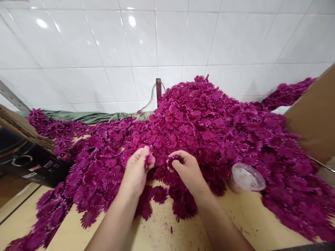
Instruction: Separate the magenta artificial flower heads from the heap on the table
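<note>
A large heap of magenta fabric flower pieces (199,118) spreads over the tabletop, with frilled, petal-like edges on each piece. My left hand (138,164) is closed in a pinch, and a magenta flower piece (149,159) shows between its fingertips. Just to the right, my right hand (184,165) curls its fingers and thumb around a darker magenta flower piece (173,161). Both hands hover at the near side of the heap, a short gap apart. Parts of the held pieces are hidden by the fingers.
A clear plastic tub (247,178) with whitish contents stands to the right. At the left is a black container (31,160) beside cardboard; a cardboard panel (311,118) rises on the right. White tiles (141,42) form the back wall. Magenta scraps dot the yellowish table (167,230).
</note>
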`<state>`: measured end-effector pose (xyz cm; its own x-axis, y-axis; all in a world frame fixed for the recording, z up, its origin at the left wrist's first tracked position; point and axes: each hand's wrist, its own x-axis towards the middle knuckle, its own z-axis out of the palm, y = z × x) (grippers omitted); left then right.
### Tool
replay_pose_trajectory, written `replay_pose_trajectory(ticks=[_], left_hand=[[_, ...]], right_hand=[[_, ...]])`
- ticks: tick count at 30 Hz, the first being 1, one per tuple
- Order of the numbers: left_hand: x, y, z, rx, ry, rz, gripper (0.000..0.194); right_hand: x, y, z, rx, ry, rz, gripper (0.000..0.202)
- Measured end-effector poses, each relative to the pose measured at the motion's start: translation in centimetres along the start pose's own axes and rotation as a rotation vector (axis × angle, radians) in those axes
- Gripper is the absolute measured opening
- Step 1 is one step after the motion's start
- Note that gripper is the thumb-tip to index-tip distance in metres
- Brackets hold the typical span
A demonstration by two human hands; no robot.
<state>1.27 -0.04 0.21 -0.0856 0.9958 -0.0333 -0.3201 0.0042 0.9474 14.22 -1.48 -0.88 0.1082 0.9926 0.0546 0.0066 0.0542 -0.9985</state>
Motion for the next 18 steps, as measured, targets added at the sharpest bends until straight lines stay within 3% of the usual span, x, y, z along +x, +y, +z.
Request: replay_pose_trajectory(ticks=[3,5,9,18], left_hand=[[0.5,0.3,-0.4,0.159,-0.02,0.074,0.022],[0.6,0.2,-0.5,0.33,-0.063,0.154,0.025],[0.4,-0.2,-0.3,0.543,-0.096,0.312,0.013],[-0.9,-0.6,1.1,0.571,-0.269,0.206,0.026]], right_hand=[[0.1,-0.2,-0.2,0.136,0.02,0.039,0.023],[0.1,-0.4,-0.1,0.176,-0.006,0.022,0.025],[0.2,0.0,0.0,0.094,-0.03,-0.003,0.019],[1.2,1.2,-0.1,-0.144,0.073,-0.101,0.038]])
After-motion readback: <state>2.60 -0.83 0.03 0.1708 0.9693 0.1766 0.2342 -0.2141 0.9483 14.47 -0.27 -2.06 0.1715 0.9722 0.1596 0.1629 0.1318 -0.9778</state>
